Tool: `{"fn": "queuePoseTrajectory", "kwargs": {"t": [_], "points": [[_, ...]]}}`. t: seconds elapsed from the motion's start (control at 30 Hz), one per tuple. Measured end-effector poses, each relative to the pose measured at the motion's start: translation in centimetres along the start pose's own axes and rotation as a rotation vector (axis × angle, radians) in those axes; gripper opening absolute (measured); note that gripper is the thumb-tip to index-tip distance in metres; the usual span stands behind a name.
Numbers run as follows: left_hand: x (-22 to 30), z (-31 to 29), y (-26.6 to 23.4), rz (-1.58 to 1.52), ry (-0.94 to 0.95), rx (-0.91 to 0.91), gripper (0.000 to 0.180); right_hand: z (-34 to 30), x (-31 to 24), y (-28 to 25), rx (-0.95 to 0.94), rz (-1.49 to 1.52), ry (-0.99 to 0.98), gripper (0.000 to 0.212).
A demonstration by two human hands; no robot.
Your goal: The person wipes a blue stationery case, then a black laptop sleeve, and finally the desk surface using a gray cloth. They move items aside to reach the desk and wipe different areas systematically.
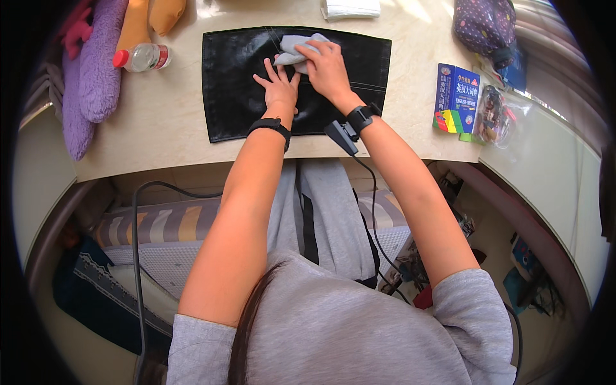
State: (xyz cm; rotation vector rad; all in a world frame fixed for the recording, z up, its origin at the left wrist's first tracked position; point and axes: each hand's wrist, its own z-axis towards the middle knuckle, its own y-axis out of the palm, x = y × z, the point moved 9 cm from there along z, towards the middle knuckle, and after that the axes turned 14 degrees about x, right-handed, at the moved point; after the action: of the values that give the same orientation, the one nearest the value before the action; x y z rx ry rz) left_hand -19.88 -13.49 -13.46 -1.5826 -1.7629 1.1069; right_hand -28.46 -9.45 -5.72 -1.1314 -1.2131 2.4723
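A shiny black mat (pixel 237 96), leather-like, lies flat on the table in front of me. My left hand (pixel 280 86) rests on its middle with the fingers spread, the fingertips just beside a grey cloth (pixel 292 52). That cloth is bunched up under my right hand (pixel 326 69), whose fingers press it against the upper part of the mat. The underside of the cloth and my right fingertips are partly hidden.
To the left, a clear bottle with a red cap (pixel 144 58) lies beside purple plush (pixel 96 70) and orange plush (pixel 133 25). White folded tissue (pixel 350 8) sits at the back. A blue book (pixel 463 96), a plastic bag (pixel 497 119) and a dotted purple pouch (pixel 484 25) are right. A cable (pixel 378 212) hangs from my right wrist.
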Motion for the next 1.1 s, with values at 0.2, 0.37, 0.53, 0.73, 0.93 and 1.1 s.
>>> {"fn": "queuePoseTrajectory", "kwargs": {"t": [0.2, 0.37, 0.53, 0.73, 0.93, 1.1], "points": [[0.0, 0.2, 0.6, 0.071, -0.03, -0.051, 0.118, -0.9, 4.5, -0.6, -0.057, -0.178, -0.064, 0.039], [-0.1, 0.0, 0.0, 0.08, -0.032, -0.018, 0.123, -2.0, 15.8, -9.4, -0.143, -0.489, 0.464, 0.04], [0.0, 0.1, 0.1, 0.112, -0.031, -0.042, 0.125, -2.0, 8.1, -9.5, 0.049, -0.282, 0.121, 0.039], [-0.1, 0.3, 0.5, 0.179, 0.002, -0.054, 0.128, -6.6, 0.9, -1.7, -0.2, -0.084, 0.022, 0.047], [-0.1, -0.1, -0.8, 0.116, -0.002, 0.023, 0.13, -7.3, 9.7, -9.2, -0.171, -0.324, 0.199, 0.043], [0.0, 0.3, -0.2, 0.138, -0.011, 0.018, 0.13, -7.6, 8.8, -12.8, -0.046, -0.383, 0.215, 0.043]]}}
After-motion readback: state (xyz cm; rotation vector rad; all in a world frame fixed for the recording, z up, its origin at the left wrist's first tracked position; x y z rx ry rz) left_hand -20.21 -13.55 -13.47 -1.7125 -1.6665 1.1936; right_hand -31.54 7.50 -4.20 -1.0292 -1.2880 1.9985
